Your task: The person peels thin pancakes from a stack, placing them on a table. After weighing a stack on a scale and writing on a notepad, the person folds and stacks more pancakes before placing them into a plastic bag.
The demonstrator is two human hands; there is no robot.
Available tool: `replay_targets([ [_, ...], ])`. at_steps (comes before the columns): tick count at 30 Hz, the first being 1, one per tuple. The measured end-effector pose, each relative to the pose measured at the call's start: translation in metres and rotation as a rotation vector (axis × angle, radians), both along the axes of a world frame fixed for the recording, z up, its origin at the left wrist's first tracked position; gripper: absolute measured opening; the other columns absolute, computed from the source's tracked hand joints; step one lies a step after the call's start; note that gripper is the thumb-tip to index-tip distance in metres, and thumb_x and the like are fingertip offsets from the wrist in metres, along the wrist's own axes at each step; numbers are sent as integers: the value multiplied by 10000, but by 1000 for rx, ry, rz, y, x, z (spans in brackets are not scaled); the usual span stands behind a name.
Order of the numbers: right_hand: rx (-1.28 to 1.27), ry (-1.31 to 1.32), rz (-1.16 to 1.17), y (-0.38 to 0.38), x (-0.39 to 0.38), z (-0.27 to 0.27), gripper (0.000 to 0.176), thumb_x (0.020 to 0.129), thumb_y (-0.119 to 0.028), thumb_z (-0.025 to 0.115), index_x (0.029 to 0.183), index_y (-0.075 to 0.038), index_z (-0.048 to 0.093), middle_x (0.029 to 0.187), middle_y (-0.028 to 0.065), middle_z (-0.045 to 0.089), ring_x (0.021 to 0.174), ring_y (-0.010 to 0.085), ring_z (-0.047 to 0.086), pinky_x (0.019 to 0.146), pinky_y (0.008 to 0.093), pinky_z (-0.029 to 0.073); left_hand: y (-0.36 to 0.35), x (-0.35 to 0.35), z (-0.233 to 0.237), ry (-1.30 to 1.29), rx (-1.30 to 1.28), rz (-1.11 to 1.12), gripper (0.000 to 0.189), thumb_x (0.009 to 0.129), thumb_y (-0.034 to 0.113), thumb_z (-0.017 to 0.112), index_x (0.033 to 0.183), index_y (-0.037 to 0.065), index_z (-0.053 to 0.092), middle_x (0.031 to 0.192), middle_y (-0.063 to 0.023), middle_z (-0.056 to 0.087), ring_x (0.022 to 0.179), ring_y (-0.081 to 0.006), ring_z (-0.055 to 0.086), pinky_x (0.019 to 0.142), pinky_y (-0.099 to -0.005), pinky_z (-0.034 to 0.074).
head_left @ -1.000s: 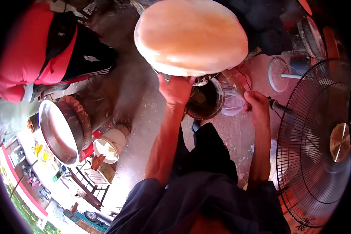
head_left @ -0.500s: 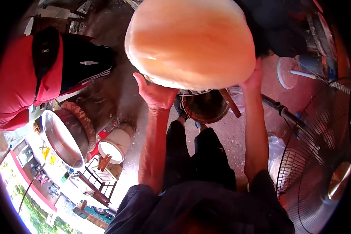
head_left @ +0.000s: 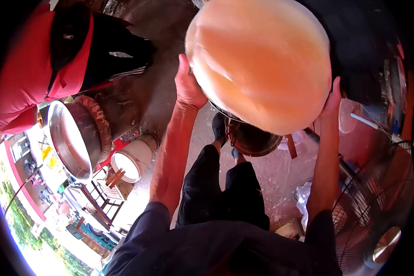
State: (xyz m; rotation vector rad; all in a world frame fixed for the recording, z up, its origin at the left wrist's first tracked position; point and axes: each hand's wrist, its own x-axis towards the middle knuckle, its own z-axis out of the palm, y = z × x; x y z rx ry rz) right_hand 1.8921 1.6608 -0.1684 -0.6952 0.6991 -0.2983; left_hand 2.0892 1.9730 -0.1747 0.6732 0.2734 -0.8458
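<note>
A large, smooth, pale orange rounded sheet or slab (head_left: pixel 262 64) fills the upper middle of the view. My left hand (head_left: pixel 189 85) grips its left edge, thumb up and the other fingers hidden beneath. At the lower right edge my right hand (head_left: pixel 330 103) holds it, with most fingers behind the rim. Part of a dark rim shows under the slab's lower left edge. Below it, a dark round metal pan (head_left: pixel 253 141) stands near the floor by my feet, partly covered by the slab.
A person in red (head_left: pixel 27 69) is at the left. Beneath them are a wide metal basin (head_left: pixel 70 140) and a white bucket (head_left: pixel 128 162) with wooden sticks. A large wire fan (head_left: pixel 363 207) stands at the lower right, with a plastic bag (head_left: pixel 303 198) beside it.
The slab and both my hands have shifted right in view, and the slab's right side has tilted downward. More of my left hand's thumb side shows. The view has turned slightly.
</note>
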Motion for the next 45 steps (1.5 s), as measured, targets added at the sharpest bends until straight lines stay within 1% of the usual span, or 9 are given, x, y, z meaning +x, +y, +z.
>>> replay_targets([
  [7,-139,175,21,-30,-16,-16,446,851,-158,609,1250,32,546,1159,152,631,1036,305,618,953,396,474,3,34,-7,1,-151,-51,952,818,730,480,1356,-53,422,1359,-197,497,1257,-316,471,1076,-428,357],
  [11,-226,441,-43,-17,-18,40,624,834,-314,611,1360,-20,449,1295,168,544,1160,350,533,1004,479,423,10,18,25,-36,-203,79,667,910,575,492,1293,30,516,1272,-139,578,1164,-290,545,1033,-449,400],
  [14,-71,425,12,82,1,131,728,822,-451,567,1405,-52,390,1395,155,445,1245,337,445,1018,466,387,42,-12,47,27,-297,139,615,902,491,559,1298,23,508,1270,-159,575,1161,-294,548,1032,-430,408],
  [18,-172,445,34,158,-11,176,778,801,-491,550,1423,-66,360,1431,138,400,1271,336,406,1016,457,377,118,-82,64,-21,-462,240,699,861,443,626,1370,4,430,1340,-161,525,1211,-303,517,1053,-429,385],
  [21,-280,409,208,177,-33,156,788,783,-477,549,1420,-52,363,1408,151,423,1241,352,436,1007,463,392,190,-162,68,-25,-501,326,771,810,449,677,1374,-8,416,1331,-169,528,1204,-299,524,1034,-423,401],
  [23,-307,260,566,46,-53,42,744,806,-363,561,1403,28,352,1370,190,454,1224,375,459,1047,478,368,232,-215,75,-126,-294,467,773,791,414,700,1376,-2,414,1314,-160,541,1202,-279,526,1019,-411,417],
  [27,-232,192,851,174,-44,26,692,735,-171,656,1347,46,420,1257,160,543,1130,330,539,1012,448,420,311,-317,86,-21,-97,712,679,776,296,682,1331,-16,445,1199,-165,602,1075,-276,607,955,-419,480],
  [35,-271,159,1346,417,-62,34,629,670,-69,676,1268,32,507,1140,144,621,1009,325,611,942,418,491,438,-519,81,283,94,1152,588,741,304,624,1236,-6,549,1107,-158,645,998,-296,626,923,-443,491],
  [45,-305,-8,1707,798,-102,94,566,641,-31,679,1191,38,563,1065,139,657,942,271,651,854,378,534,677,-639,57,76,-148,1459,718,752,302,610,1367,-12,412,1248,-181,581,1101,-315,591,980,-452,457],
])
